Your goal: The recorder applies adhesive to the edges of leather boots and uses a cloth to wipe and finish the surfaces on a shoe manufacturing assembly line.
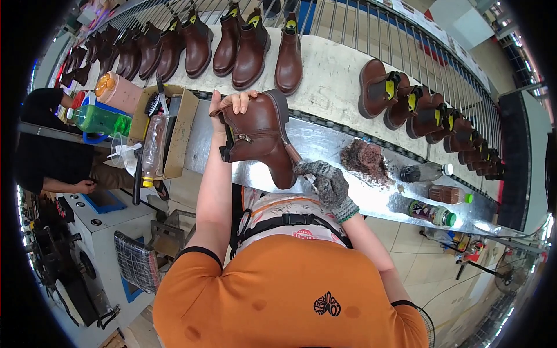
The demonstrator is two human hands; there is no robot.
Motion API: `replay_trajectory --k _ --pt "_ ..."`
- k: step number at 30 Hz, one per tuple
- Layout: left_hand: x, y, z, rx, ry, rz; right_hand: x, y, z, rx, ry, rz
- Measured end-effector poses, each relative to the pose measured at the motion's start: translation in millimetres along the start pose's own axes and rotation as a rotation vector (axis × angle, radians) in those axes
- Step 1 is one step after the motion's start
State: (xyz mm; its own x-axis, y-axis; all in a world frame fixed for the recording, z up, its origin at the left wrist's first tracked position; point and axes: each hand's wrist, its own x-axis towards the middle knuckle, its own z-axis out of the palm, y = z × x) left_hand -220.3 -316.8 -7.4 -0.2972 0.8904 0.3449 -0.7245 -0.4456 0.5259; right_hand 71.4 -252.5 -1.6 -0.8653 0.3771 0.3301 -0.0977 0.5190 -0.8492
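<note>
Clock dirs from held boot. Metal bench (325, 142): near edge at 5–6, close to wearer's waist; far edge meets pale belt (333, 72), dark trim on seam. Widest gap betw. boot rows at 1–2; bench strip separates R hand from brown fluff pile (365, 159) at 3.

Brown ankle boot (258, 136), held over bench: opening to 9, toe approx. 5, sole facing 3. Smooth, slightly glossy; side zip w/ metal pull. L hand (238, 103), bare, grips shaft nr. top. R hand (328, 185), grey knit glove, closed round slim tool (293, 153), end at sole edge; type unclear.

Cardboard box (178, 139) at 9: black brush (152, 105) at its far end. Bottles at 3–4: one w/ dark contents (422, 173), one w/ brown (445, 194).
</note>
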Motion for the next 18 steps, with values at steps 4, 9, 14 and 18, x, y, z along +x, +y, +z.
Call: replay_trajectory --k 4,9,14,18 --pt "0.9 -0.5 -3.8 -0.033 -0.001 0.0 -3.4 1.6 -0.3 -0.031 -0.024 0.032" --pt "0.8 1.3 -21.0 -0.031 0.006 -0.015 -3.0 -9.9 -11.0 -0.024 -0.051 0.145" --pt "1.5 2.1 -28.9 -0.035 0.097 -0.032 -19.1 -1.1 -19.3 -0.034 -0.133 0.275" --pt "5.7 2.7 -33.9 0.01 0.262 -0.02 -32.3 2.0 -21.2 -0.023 -0.146 0.345"
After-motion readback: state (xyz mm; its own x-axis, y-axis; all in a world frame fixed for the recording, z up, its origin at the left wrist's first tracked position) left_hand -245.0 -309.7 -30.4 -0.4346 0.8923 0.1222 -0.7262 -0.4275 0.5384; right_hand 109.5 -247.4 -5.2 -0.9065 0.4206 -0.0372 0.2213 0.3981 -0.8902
